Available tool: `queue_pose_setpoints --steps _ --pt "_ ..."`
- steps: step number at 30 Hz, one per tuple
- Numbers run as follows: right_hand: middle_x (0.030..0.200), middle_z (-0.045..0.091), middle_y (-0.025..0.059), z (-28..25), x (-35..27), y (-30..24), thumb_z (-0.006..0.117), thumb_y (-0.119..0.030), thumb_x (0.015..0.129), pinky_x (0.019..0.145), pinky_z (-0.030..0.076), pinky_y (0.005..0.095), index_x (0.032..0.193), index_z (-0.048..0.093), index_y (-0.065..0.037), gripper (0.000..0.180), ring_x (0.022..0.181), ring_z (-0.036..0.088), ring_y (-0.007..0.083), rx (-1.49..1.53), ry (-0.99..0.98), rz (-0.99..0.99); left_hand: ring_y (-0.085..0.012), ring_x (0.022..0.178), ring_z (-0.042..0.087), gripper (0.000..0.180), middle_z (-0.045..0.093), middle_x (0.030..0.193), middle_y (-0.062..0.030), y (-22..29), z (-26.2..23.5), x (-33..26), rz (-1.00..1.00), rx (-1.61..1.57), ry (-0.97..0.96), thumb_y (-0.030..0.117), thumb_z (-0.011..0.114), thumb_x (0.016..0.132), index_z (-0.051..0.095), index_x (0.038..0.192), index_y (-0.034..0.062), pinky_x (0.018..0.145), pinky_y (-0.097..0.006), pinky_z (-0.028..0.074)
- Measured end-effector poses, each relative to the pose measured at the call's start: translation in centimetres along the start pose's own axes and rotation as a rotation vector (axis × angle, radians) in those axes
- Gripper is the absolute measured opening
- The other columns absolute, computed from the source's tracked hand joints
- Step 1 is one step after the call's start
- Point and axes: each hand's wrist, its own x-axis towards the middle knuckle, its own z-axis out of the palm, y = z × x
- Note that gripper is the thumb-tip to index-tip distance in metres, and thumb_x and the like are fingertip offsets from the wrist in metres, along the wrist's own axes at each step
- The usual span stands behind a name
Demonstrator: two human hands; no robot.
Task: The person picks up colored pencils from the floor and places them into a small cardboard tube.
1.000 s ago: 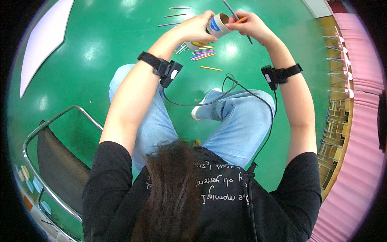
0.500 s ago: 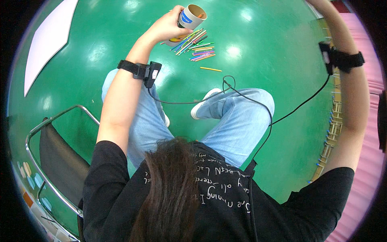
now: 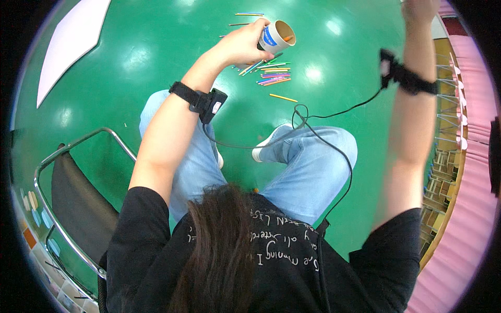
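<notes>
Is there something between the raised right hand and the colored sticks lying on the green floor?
Nothing visible blocks it. The right hand is raised far right; the colored sticks lie bare on the green floor, just below the paper cup in the left hand.

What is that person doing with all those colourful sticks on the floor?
A person is sitting over a green floor. The left hand holds a paper cup, tipped on its side, with an orange stick showing inside. Just below it, a bunch of colourful sticks lies scattered on the floor. The right hand is lifted high, away from the cup, and is cut off by the picture's edge, so what it holds cannot be seen.
</notes>
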Motion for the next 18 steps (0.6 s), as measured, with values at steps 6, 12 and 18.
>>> queue_pose_setpoints --steps 6,12,18 --pt "0.074 0.058 0.0091 4.7 -10.3 -0.3 0.042 -0.028 0.098 0.067 0.044 0.0278 0.079 0.055 -0.001 0.036 0.069 0.055 0.0171 0.757 0.153 0.455 -0.0302 0.113 0.053 0.068 0.055 0.122 -0.0158 0.4 0.2 -0.2 0.053 0.000 -0.014 0.016 0.076 0.068 0.046 0.127 0.0042 0.098 -0.036 0.042" --pt "0.064 0.051 0.0031 5.3 -18.0 1.5 0.029 -0.037 0.099 0.053 0.037 0.0252 0.076 0.058 -0.001 0.051 0.057 0.045 0.0104 0.501 0.120 0.741 -0.0301 0.117 0.051 0.072 0.053 0.125 -0.0157 2.0 0.8 -0.6 0.036 -0.034 -0.136 0.017 0.077 0.067 0.044 0.130 0.0063 0.099 -0.037 0.041" --pt "0.054 0.042 -0.0040 5.7 -19.5 2.5 0.042 -0.032 0.097 0.046 0.028 0.0217 0.076 0.059 -0.005 0.038 0.050 0.038 0.0054 0.432 -0.145 0.900 -0.0314 0.117 0.051 0.073 0.051 0.128 -0.0149 1.0 1.2 -1.9 0.041 0.114 -0.086 0.021 0.077 0.069 0.042 0.132 0.0090 0.097 -0.038 0.043"
